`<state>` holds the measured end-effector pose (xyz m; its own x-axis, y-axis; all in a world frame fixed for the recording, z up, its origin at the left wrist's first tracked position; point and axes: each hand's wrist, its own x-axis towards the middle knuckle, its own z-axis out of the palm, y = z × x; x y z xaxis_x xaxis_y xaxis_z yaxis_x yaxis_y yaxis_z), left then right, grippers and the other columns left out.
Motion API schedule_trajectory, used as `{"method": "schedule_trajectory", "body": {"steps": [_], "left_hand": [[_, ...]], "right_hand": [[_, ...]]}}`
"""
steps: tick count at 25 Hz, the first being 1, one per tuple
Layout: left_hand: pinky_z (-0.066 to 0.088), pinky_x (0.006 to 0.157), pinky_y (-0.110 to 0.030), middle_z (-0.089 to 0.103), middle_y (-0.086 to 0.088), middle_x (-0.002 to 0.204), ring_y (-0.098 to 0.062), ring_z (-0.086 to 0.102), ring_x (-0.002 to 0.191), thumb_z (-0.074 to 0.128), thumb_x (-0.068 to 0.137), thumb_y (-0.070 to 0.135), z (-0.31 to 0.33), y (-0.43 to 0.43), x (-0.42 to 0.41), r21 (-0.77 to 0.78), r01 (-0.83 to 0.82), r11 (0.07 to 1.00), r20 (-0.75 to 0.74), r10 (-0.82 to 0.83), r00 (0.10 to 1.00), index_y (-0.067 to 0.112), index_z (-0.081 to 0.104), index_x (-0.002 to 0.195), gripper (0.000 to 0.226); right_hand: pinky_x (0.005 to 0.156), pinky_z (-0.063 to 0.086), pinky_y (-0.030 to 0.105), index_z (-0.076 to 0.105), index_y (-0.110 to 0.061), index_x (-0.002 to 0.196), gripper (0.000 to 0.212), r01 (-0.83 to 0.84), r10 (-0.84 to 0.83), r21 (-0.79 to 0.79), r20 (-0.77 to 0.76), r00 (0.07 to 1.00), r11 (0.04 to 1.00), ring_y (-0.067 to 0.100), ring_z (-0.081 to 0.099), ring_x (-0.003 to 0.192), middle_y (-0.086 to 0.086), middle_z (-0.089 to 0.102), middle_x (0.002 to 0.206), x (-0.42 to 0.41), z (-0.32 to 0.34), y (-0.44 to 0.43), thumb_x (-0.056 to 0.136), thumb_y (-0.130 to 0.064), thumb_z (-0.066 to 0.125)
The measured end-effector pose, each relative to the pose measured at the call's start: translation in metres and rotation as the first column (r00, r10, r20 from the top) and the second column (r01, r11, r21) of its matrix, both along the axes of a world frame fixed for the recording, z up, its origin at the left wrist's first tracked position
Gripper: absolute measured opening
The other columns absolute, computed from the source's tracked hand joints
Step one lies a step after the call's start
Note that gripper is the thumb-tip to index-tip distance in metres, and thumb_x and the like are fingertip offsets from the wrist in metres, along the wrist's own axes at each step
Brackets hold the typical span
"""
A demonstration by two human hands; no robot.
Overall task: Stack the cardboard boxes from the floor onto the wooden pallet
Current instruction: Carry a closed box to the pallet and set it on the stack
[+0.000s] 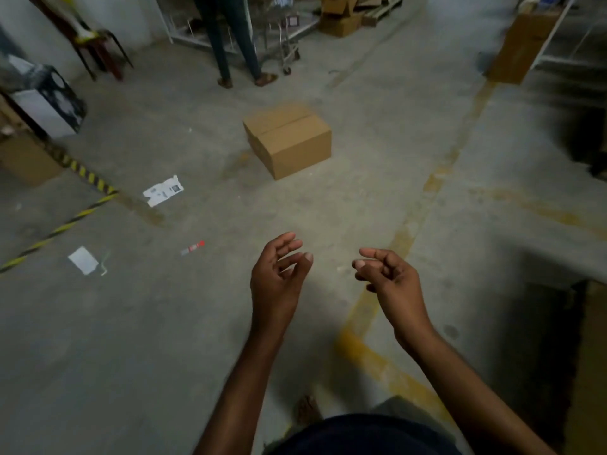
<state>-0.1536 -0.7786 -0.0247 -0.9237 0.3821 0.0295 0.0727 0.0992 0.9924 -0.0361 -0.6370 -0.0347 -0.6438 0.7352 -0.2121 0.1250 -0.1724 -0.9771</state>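
Left hand (279, 267), right hand (387, 274): both raised at near centre, fingers loosely curled, holding nothing. Cardboard box (287, 139) sealed, alone on concrete floor (164, 323), well ahead, far centre, untouched. Wooden pallet not clearly identifiable; other boxes stacked at far edge, blurred. Judgement: this box left to fetch, lift, carry, stack; earlier progress cannot be told.

- Grey concrete floor (164, 339), dimly lit, crossed by a worn yellow painted line (371, 353).
- Black-and-yellow hazard tape (83, 174) runs along the left, paper scraps (163, 191) lying near it.
- A dark chair (98, 50) stands by the pale far wall (39, 27).
- At the back, possibly a wheeled metal cart (285, 44), blurred.
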Motion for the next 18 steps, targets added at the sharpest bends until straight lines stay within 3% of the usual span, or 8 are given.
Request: {"method": "schedule_trajectory", "body": {"steps": [6,13,18], "left_hand": [[0.053,0.081,-0.013,0.072,0.0,0.117,-0.002,0.071,0.102,0.075,0.092,0.011,-0.007,0.04,-0.162,0.031,0.03,0.999,0.01,-0.03,1.0,0.01,0.064,0.128,0.038],[0.054,0.085,-0.016,0.073,0.001,0.118,-0.009,0.07,0.109,0.069,0.094,0.002,-0.039,0.127,-0.348,0.017,0.042,0.999,0.091,-0.043,0.995,0.018,0.066,0.125,0.035],[0.054,0.086,-0.016,0.073,0.001,0.118,-0.008,0.069,0.109,0.068,0.095,0.001,-0.017,0.193,-0.499,-0.009,0.002,1.0,0.034,-0.001,0.999,0.014,0.065,0.128,0.036]], "right_hand": [[0.069,0.053,0.013,0.071,-0.01,0.117,0.022,0.031,-0.031,0.019,0.016,0.999,0.999,0.013,0.072,0.083,0.025,0.072,0.098,-0.147,0.007,0.033,0.095,-0.007,0.07],[0.069,0.052,0.015,0.073,-0.016,0.113,0.019,0.081,-0.08,-0.004,0.049,0.996,0.997,0.015,0.073,0.087,0.015,0.076,0.096,-0.336,-0.018,0.133,0.095,-0.011,0.07],[0.07,0.052,0.013,0.072,-0.013,0.116,0.02,0.01,-0.01,0.016,0.041,0.999,1.0,0.007,0.072,0.082,0.012,0.076,0.091,-0.495,0.0,0.207,0.096,-0.01,0.07]]}}
